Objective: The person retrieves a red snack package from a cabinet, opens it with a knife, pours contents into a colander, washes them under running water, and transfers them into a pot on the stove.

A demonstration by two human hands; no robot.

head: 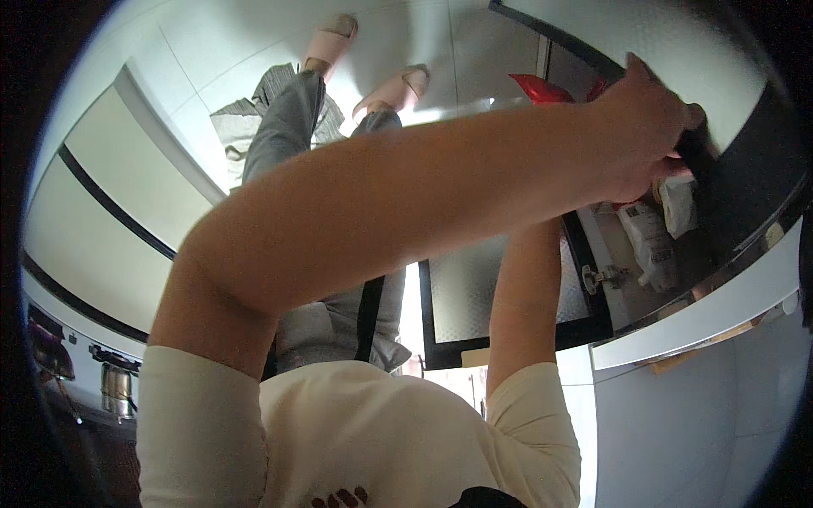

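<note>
My left arm crosses in front of my body to the right, and my left hand [651, 136] is at an open cupboard with dark edges. Its fingers curl by the dark cupboard frame [756, 165]; whether they grip anything cannot be told. Just below the hand, a small white packet [678, 206] and a longer white plastic packet bearing print [648, 244] lie inside the cupboard. A red plastic bag [543, 90] shows past my left forearm. My right forearm reaches up behind the left one, which hides my right hand.
A black-framed, textured-glass cupboard door [463, 292] hangs open on a metal hinge [603, 278]. Another pale panel [673, 51] stands at upper right. Grey striped cloth [244, 120] lies on the tiled floor [254, 38] by my pink slippers [397, 89]. A metal pot [116, 387] stands at left.
</note>
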